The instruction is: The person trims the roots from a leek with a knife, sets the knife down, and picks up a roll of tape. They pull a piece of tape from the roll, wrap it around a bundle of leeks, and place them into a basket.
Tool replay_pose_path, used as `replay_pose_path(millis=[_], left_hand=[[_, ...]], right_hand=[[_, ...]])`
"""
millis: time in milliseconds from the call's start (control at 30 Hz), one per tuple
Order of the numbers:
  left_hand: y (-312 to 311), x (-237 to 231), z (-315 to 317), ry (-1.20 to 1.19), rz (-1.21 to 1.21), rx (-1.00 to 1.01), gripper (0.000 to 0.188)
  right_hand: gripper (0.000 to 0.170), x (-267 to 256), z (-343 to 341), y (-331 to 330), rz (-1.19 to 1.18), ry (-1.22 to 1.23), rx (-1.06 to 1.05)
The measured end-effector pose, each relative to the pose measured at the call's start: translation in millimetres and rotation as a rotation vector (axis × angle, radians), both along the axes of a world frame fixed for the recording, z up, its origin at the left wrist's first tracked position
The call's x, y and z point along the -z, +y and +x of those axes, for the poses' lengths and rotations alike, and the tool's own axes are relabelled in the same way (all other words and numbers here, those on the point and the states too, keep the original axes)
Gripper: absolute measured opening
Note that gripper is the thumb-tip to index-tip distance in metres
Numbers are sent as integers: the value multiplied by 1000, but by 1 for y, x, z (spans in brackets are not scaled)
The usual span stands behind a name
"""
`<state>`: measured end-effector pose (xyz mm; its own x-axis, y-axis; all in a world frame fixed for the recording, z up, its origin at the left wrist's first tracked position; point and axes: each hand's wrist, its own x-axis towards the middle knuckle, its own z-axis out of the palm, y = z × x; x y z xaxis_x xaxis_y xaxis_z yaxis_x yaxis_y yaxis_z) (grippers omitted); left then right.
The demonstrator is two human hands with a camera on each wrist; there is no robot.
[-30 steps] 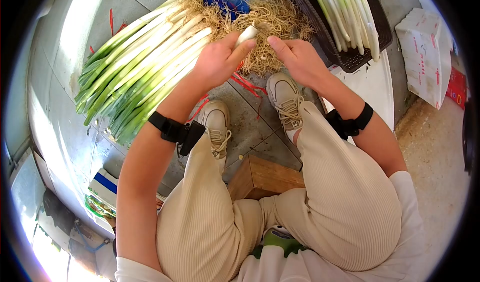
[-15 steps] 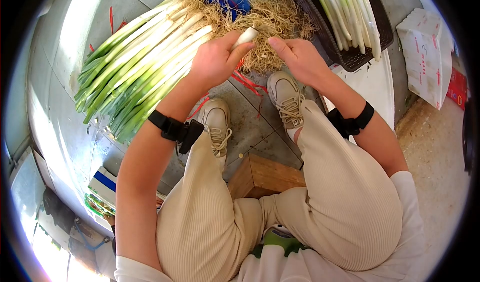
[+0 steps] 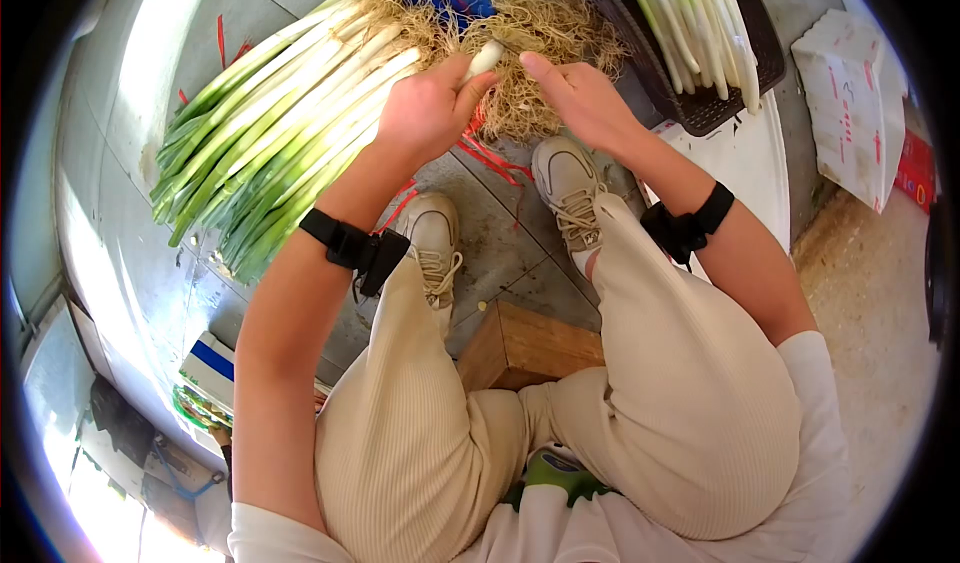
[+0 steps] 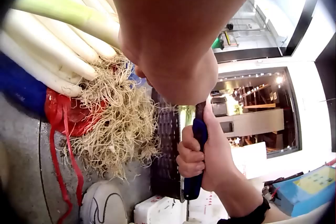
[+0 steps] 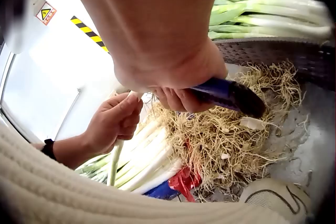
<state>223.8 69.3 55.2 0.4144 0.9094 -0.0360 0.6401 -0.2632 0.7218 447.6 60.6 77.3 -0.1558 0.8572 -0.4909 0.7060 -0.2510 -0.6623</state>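
Note:
My left hand (image 3: 425,108) grips a leek (image 3: 487,58), its white root end poking out past the thumb. Its green stem (image 5: 114,163) hangs below that fist in the right wrist view. Close to the white end, my right hand (image 3: 590,103) holds a knife by its blue handle (image 4: 192,182), fingers wrapped round it and thumb pointing at the leek. The blade is mostly hidden. Under both hands spreads a heap of cut-off roots (image 3: 525,103). Left of it lies a pile of leeks (image 3: 290,123), white ends toward the roots.
A dark basket (image 3: 715,115) holding leeks stands at the far right of the roots. Red ties (image 3: 490,163) lie on the tiled floor near the shoes (image 3: 565,193). A wooden block (image 3: 525,343) sits between the legs, and a white box (image 3: 850,108) stands at right.
Both hands have shifted slightly up and to the left in the head view. The right thumb moved along with the leek's end and stays close to it.

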Motion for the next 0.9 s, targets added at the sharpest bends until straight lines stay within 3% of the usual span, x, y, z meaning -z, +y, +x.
replay_pose_path(millis=[267, 367, 467, 633, 733, 800, 900], left_hand=[[-1, -7, 12, 65, -31, -14, 33], [-13, -20, 28, 13, 115, 137, 31], [-3, -25, 23, 10, 24, -6, 25], [-4, -41, 3, -29, -48, -37, 28], [-7, -50, -1, -40, -132, -59, 31], [-7, -55, -4, -72, -206, -104, 35], [-6, -69, -8, -144, -284, -148, 37]], right_hand=[[83, 12, -1, 2, -23, 18, 71], [83, 62, 21, 2, 16, -14, 120], [80, 35, 33, 4, -125, 35, 315], [71, 26, 48, 8, -157, 163, 339], [69, 23, 44, 3, -136, 182, 294], [53, 17, 37, 0, -82, 151, 211], [46, 9, 41, 3, -20, 79, 75]])
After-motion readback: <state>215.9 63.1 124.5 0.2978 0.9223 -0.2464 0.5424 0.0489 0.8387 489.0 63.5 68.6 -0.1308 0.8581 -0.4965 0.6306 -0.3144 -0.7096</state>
